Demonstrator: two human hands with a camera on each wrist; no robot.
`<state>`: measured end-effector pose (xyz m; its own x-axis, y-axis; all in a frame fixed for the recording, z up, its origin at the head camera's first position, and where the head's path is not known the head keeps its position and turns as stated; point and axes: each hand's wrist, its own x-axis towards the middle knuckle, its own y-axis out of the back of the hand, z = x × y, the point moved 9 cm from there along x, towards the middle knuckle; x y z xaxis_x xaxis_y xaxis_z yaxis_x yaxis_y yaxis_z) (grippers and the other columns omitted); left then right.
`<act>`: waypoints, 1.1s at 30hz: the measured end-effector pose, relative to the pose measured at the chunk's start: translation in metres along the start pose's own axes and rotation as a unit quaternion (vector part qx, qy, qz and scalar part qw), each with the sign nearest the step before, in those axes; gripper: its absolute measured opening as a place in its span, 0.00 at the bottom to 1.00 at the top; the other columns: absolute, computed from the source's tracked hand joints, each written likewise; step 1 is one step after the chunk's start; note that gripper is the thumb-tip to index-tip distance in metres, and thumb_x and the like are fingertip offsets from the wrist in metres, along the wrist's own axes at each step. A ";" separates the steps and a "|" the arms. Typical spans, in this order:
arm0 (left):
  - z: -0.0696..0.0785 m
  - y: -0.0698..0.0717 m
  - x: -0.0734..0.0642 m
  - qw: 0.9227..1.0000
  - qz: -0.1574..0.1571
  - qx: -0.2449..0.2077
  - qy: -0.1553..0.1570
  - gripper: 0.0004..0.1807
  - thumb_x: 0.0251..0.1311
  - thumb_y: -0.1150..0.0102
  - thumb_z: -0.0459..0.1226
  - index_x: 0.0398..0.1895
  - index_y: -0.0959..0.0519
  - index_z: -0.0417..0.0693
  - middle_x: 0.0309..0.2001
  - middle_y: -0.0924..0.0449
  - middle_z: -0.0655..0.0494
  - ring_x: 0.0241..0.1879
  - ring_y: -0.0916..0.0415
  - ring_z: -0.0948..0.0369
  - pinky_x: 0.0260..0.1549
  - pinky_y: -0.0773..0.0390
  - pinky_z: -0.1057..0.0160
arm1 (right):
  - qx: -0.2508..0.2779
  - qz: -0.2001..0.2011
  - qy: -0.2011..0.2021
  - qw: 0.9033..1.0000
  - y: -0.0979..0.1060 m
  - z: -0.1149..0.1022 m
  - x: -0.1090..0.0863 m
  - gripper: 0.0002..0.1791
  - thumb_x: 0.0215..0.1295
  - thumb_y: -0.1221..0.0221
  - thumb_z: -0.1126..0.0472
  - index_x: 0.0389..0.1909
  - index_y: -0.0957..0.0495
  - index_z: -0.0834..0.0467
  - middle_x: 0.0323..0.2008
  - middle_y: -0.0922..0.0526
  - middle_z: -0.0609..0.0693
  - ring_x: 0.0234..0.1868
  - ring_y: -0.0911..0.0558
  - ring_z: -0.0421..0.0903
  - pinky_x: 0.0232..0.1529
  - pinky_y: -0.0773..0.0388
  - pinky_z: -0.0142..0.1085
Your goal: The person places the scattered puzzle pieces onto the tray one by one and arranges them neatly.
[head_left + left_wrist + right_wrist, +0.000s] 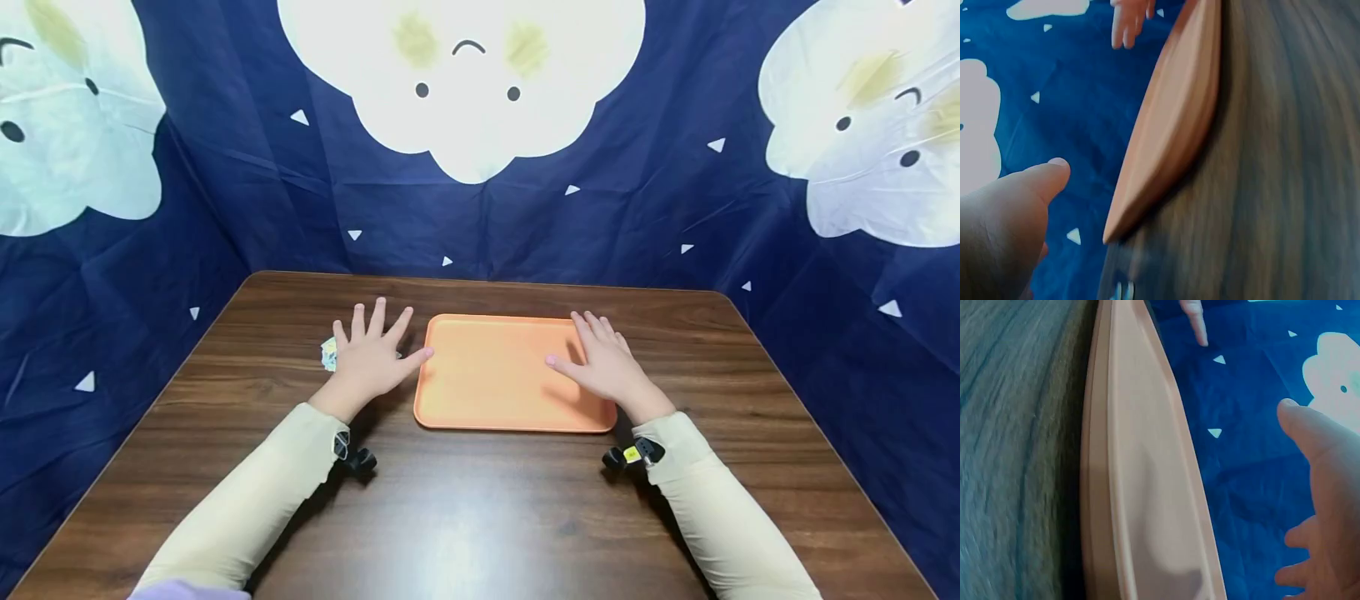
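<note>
An orange tray [495, 375] lies flat on the brown wooden table, with nothing on it but shadows. Fingers spread and palm down, my left hand [369, 362] hovers at the tray's left side, its thumb overlapping the rim in the head view. Beneath that hand a small light-blue and white patterned thing [328, 354] is mostly hidden. My right hand [611, 367] is held over the tray's right end, fingers straight and thumb pointing inward. Both hands hold nothing. In the right wrist view, the right hand [1329, 481] stands apart from the tray [1154, 487].
The wooden table [480, 508] stretches to the front and both sides. Behind it hangs a dark blue cloth [480, 225] with white clouds and small triangles. Black wrist cameras are strapped to the left wrist [341, 446] and right wrist [648, 451].
</note>
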<state>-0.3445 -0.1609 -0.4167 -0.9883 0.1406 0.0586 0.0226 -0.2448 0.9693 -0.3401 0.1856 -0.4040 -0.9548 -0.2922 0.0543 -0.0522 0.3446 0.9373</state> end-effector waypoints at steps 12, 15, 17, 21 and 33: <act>-0.042 -0.004 -0.003 0.999 0.003 0.018 0.039 0.50 0.64 0.59 0.73 0.82 0.50 0.58 0.80 0.64 0.36 0.76 0.67 0.30 0.65 0.69 0.24 | 0.019 -0.039 0.007 0.999 -0.013 0.010 -0.006 0.59 0.64 0.47 0.26 0.81 0.57 0.62 0.79 0.56 0.67 0.78 0.58 0.68 0.73 0.57 0.64; -0.050 -0.003 -0.003 0.999 0.005 0.015 0.046 0.50 0.64 0.59 0.73 0.82 0.49 0.57 0.80 0.62 0.34 0.76 0.66 0.29 0.65 0.65 0.23 | 0.023 -0.051 0.002 0.998 -0.016 0.015 -0.007 0.60 0.63 0.47 0.25 0.81 0.58 0.61 0.79 0.58 0.66 0.79 0.59 0.67 0.74 0.59 0.63; -0.057 -0.002 -0.004 0.999 0.009 0.009 0.050 0.51 0.63 0.60 0.73 0.82 0.49 0.56 0.80 0.61 0.34 0.75 0.65 0.28 0.64 0.63 0.23 | 0.025 -0.055 0.000 0.998 -0.018 0.018 -0.006 0.61 0.63 0.47 0.25 0.81 0.59 0.61 0.80 0.59 0.66 0.79 0.60 0.67 0.74 0.59 0.63; -0.073 -0.001 -0.007 0.998 0.016 -0.001 0.054 0.54 0.61 0.59 0.75 0.82 0.50 0.54 0.79 0.59 0.32 0.74 0.61 0.27 0.63 0.58 0.22 | 0.028 -0.071 0.001 0.997 -0.023 0.021 -0.007 0.62 0.61 0.45 0.25 0.81 0.59 0.62 0.80 0.61 0.66 0.79 0.62 0.66 0.74 0.60 0.63; -0.109 -0.003 -0.005 0.998 0.015 0.009 0.059 0.52 0.63 0.58 0.72 0.82 0.50 0.52 0.77 0.55 0.30 0.71 0.55 0.26 0.62 0.53 0.23 | 0.053 -0.093 0.020 0.994 -0.039 0.034 -0.007 0.63 0.62 0.40 0.30 0.80 0.62 0.65 0.80 0.69 0.66 0.79 0.65 0.64 0.74 0.62 0.62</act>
<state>-0.3559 -0.2655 -0.4463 -0.9980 0.0203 0.0598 0.0535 -0.2299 0.9717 -0.3412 0.2042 -0.4523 -0.9133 -0.3947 -0.1005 -0.2590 0.3724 0.8912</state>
